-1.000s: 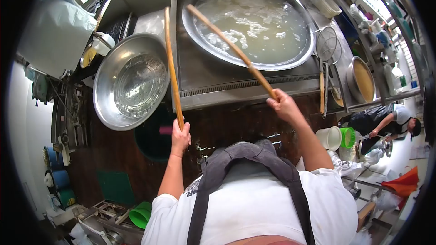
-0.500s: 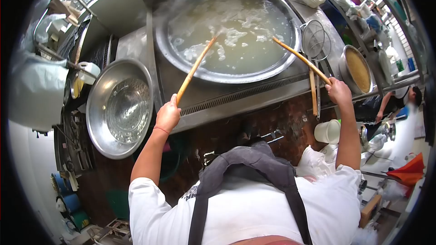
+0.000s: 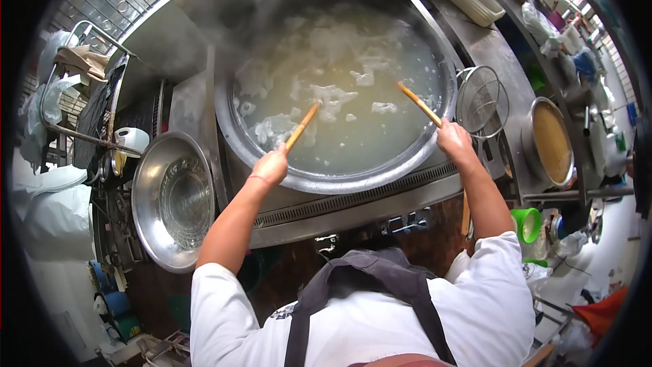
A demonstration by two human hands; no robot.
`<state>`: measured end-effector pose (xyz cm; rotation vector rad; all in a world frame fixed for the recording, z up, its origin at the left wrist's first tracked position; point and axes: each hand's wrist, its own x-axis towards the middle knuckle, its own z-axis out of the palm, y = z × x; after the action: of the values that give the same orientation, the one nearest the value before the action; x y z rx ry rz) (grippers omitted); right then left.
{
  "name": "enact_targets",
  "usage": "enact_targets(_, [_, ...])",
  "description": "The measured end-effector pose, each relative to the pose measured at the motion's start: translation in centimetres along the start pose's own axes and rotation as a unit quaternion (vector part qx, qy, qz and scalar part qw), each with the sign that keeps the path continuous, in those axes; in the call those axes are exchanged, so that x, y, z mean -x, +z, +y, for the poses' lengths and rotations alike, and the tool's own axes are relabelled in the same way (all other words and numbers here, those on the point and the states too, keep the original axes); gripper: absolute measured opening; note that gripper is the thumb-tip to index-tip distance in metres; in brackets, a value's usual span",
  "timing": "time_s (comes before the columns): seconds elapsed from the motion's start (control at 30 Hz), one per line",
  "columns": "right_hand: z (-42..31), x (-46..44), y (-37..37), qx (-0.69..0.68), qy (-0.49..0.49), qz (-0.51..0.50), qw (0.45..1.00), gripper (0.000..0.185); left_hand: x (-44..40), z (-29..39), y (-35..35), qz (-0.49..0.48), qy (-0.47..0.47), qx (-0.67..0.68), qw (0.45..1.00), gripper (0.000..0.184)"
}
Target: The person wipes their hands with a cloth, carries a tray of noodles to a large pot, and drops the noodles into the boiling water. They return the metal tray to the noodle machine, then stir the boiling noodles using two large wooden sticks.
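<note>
Head view: wooden sticks in both your hands, angled into the wide metal pot (image 3: 339, 185)

Your left hand (image 3: 270, 166) is closed around the left wooden stick (image 3: 303, 127), which runs forward and rightward from your fist. Your right hand (image 3: 454, 140) grips the right wooden stick (image 3: 418, 104), which slants forward and leftward from it. Both far ends meet the cloudy liquid (image 3: 346, 143), well apart; the left one is beside a floating white clump (image 3: 333, 94). Your fists are at the pot's near-left and right rim. A wire strainer (image 3: 481, 103) lies just beyond your right hand; a steel basin (image 3: 153, 197) sits left of the pot.
</note>
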<state>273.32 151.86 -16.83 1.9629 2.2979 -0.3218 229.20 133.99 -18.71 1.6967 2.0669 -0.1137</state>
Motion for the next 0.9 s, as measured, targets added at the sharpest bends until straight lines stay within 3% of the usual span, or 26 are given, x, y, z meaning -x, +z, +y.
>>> enact_targets(0.1, [-1.1,-4.1,0.3,0.006,-0.009,-0.007,1.0,0.03,-5.5,2.6,1.6,-0.017,-0.005,0.036,0.999,0.035])
enact_targets(0.2, [-1.6,-7.1,1.0,-0.009,-0.026,0.012,1.0,0.03,-8.4,4.6,2.5,0.033,0.014,0.057,0.998,0.024])
enact_targets(0.37, [-2.0,-10.6,1.4,-0.034,-0.056,0.019,0.998,0.032,-13.2,5.9,2.9,0.032,-0.033,0.148,0.988,0.025])
enact_targets(0.4, [-2.3,-10.6,1.2,-0.043,-0.043,0.003,0.998,0.032,-13.9,5.5,3.6,0.034,-0.003,0.092,0.995,0.028])
enact_targets(0.47, [-2.0,-10.7,1.9,-0.023,-0.066,0.029,0.997,0.032,-11.5,7.6,1.0,-0.008,-0.018,0.079,0.997,0.031])
enact_targets(0.53, [-1.7,-10.2,1.9,-0.014,-0.062,0.018,0.998,0.032,-11.2,6.9,2.2,-0.032,0.028,0.044,0.998,0.04])
enact_targets(0.7, [-0.9,-5.7,-0.1,-0.013,-0.013,-0.022,1.0,0.03,-5.1,6.3,2.7,-0.066,0.075,0.064,0.993,0.037])
enact_targets(0.8, [-0.2,-2.9,-0.6,0.008,0.001,-0.036,0.999,0.03,-1.2,7.3,1.2,-0.127,0.037,0.116,0.984,0.034])
enact_targets(0.9, [0.8,-0.6,-0.6,0.012,0.022,-0.04,0.999,0.029,1.5,6.4,1.6,-0.125,0.053,0.132,0.982,0.031])
